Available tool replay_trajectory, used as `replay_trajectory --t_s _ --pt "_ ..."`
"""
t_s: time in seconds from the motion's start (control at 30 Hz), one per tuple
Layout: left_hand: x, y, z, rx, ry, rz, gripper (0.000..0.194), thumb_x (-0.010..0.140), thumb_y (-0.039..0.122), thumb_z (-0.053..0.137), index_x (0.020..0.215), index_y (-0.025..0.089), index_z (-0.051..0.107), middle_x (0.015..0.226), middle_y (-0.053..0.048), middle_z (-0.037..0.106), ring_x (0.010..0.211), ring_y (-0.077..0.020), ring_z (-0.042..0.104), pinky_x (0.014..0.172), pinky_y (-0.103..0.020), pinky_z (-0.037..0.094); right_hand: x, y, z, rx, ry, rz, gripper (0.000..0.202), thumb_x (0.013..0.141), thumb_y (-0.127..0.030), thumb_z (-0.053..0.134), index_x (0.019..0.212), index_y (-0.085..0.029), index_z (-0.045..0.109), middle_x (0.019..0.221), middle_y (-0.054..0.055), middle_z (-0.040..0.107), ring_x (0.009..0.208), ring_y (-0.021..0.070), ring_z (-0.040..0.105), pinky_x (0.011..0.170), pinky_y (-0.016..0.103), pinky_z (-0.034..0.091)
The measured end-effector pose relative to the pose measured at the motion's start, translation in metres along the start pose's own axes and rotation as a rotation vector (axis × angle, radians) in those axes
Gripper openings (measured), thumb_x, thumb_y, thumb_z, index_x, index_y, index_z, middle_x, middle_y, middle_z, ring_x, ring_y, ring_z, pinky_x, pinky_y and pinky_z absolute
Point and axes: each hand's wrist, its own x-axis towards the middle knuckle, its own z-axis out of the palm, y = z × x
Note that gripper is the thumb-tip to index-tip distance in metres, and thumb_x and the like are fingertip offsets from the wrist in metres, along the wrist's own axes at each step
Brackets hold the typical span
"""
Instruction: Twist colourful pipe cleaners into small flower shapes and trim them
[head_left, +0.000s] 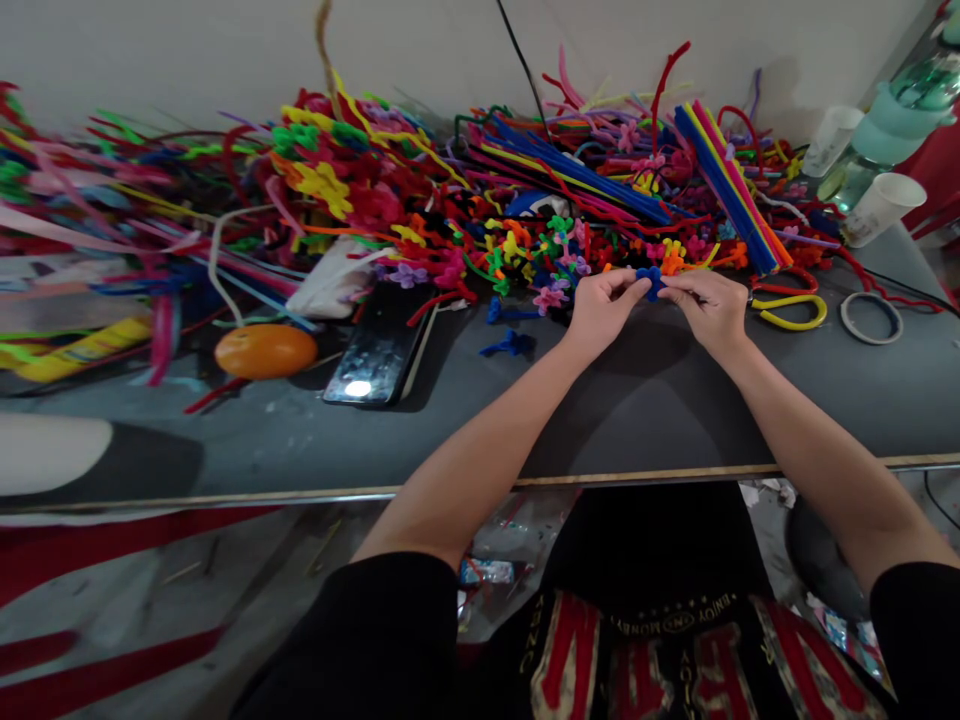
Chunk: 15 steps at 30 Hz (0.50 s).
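Between my two hands is a small blue pipe-cleaner flower [649,283], held above the grey table. My left hand [606,308] pinches its left side with thumb and forefinger. On the other side, my right hand [709,308] grips it with closed fingertips. Two more blue pipe-cleaner pieces [510,344] lie on the table left of my left hand. Just behind the hands sits a heap of small finished flowers [551,255] in many colours. Scissors with a yellow and red handle [791,310] rest beside my right hand.
A phone [379,345] and an orange oval object [266,351] lie to the left. Bundled pipe cleaners [731,190] top the pile along the wall. A tape roll [871,318], paper cups [886,208] and a bottle [896,125] stand at right. The table's front edge [637,479] runs below my forearms.
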Motion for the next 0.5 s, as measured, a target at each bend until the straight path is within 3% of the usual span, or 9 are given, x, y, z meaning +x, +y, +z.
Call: replay_trajectory --t_s 0.3,0.5 --pt "-0.0009 0.0026 0.0005 -0.060 -0.035 -0.075 0.026 0.083 0.038 0.073 0.071 0.016 0.070 0.067 -0.001 0.066 0.061 -0.0100 0.055 0.061 -0.024 0.045 0.0004 -0.0052 -0.0039 0.076 -0.055 0.115 0.013 0.085 -0.041 0.076 0.080 -0.030 0.081 0.084 0.001 0.079 0.084 0.0216 0.076 0.084 0.037 0.061" --pt "-0.0020 0.0059 -0.0005 -0.067 -0.041 -0.127 0.022 0.082 0.030 0.075 0.066 0.015 0.071 0.063 0.000 0.066 0.058 -0.0094 0.055 0.059 -0.023 0.043 0.0018 -0.0044 -0.0059 0.154 -0.104 0.150 0.019 0.079 -0.049 0.079 0.079 -0.030 0.081 0.084 0.002 0.079 0.082 0.0224 0.075 0.085 0.038 0.060"
